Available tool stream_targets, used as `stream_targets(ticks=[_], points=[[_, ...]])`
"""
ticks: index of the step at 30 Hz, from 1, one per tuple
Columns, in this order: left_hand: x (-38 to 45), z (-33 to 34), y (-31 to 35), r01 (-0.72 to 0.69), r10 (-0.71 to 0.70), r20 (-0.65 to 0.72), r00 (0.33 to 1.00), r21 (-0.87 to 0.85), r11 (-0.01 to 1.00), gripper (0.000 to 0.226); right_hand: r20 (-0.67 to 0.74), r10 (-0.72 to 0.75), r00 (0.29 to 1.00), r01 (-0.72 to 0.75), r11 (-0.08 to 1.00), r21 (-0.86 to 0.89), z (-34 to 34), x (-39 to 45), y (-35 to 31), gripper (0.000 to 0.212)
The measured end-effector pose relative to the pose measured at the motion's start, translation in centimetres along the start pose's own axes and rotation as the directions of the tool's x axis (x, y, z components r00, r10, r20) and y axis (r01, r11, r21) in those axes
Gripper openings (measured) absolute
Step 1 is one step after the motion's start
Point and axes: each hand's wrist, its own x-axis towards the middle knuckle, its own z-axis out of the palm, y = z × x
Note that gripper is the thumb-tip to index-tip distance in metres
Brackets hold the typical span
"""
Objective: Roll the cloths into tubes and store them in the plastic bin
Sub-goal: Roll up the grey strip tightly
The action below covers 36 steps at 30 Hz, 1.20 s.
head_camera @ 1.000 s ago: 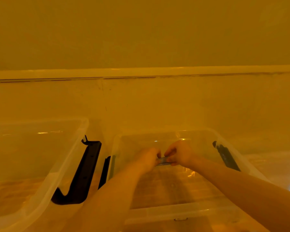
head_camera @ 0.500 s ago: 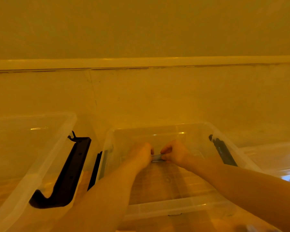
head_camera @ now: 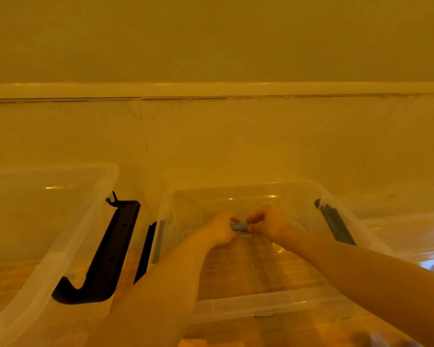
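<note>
A clear plastic bin (head_camera: 268, 303) stands in front of me against the wall. Both my hands reach down inside it near its far wall. Between them is a small grey rolled cloth (head_camera: 239, 227), held level. My left hand (head_camera: 219, 227) grips the roll's left end with curled fingers. My right hand (head_camera: 267, 222) pinches its right end between thumb and fingers. Most of the roll is hidden by my fingers. No other cloth shows inside the bin.
A second clear bin (head_camera: 68, 236) with a black clip handle (head_camera: 103, 256) stands at the left. The middle bin has dark handles on its left (head_camera: 145, 251) and right (head_camera: 336, 225) sides. Another clear container (head_camera: 411, 234) sits at the right. The wall rises just behind.
My hands with the grey roll have sunk a little toward the bin's far wall and closed in on the roll. The view has shifted slightly to the right.
</note>
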Motion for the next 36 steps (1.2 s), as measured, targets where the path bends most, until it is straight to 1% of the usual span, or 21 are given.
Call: stream_targets(ticks=[4, 7, 13, 18, 22, 24, 27, 29, 31, 33, 36], points=[[-0.1, -0.1, 0.1, 0.004, -0.004, -0.015, 1.0, -0.019, 1.0, 0.043, 0.019, 0.011, 1.0, -0.012, 0.999, 0.051, -0.2, -0.2, -0.2, 0.022], [0.0, 0.0, 0.1, 0.016, -0.018, -0.022, 1.0, -0.066, 0.998, 0.04, 0.023, 0.022, 0.999, -0.023, 0.997, 0.079, -0.2, -0.1, -0.3, 0.022], [0.2, 0.0, 0.1, 0.046, -0.053, -0.048, 0.997, -0.131, 0.99, 0.037, 0.042, 0.049, 0.998, -0.054, 0.993, 0.105, -0.3, -0.1, -0.4, 0.015], [-0.2, -0.5, 0.3, 0.039, -0.067, -0.126, 0.99, -0.215, 0.976, 0.031, 0.057, 0.048, 0.997, -0.053, 0.994, 0.094, -0.8, -1.0, -1.4, 0.021], [-1.7, -2.5, 0.9, -0.021, -0.033, -0.22, 0.975, -0.24, 0.971, 0.026, 0.015, -0.017, 1.0, 0.016, 0.996, 0.085, -2.3, -2.4, -3.6, 0.026], [-2.9, -3.7, 1.7, -0.061, -0.015, -0.271, 0.962, -0.27, 0.961, 0.025, -0.015, -0.033, 0.999, 0.035, 0.988, 0.152, -3.4, -3.5, -5.1, 0.025], [-5.6, -5.4, 3.1, -0.127, 0.021, -0.359, 0.933, -0.272, 0.954, 0.023, -0.087, -0.034, 0.996, 0.06, 0.944, 0.325, -5.5, -6.3, -7.5, 0.018], [-7.7, -6.0, 4.1, -0.162, 0.045, -0.392, 0.919, -0.273, 0.948, 0.024, -0.135, -0.025, 0.991, 0.085, 0.88, 0.467, -6.9, -9.1, -8.6, 0.018], [-10.3, -6.2, 5.2, -0.203, 0.071, -0.411, 0.909, -0.288, 0.936, 0.026, -0.175, -0.021, 0.984, 0.121, 0.805, 0.581, -8.2, -12.4, -9.2, 0.025], [-13.1, -5.9, 6.4, -0.244, 0.099, -0.421, 0.902, -0.306, 0.92, 0.026, -0.211, -0.027, 0.977, 0.159, 0.752, 0.639, -9.3, -16.0, -9.3, 0.028], [-17.2, -4.9, 8.2, -0.292, 0.135, -0.419, 0.898, -0.338, 0.895, 0.026, -0.264, -0.025, 0.964, 0.2, 0.721, 0.663, -10.7, -21.3, -8.7, 0.023]])
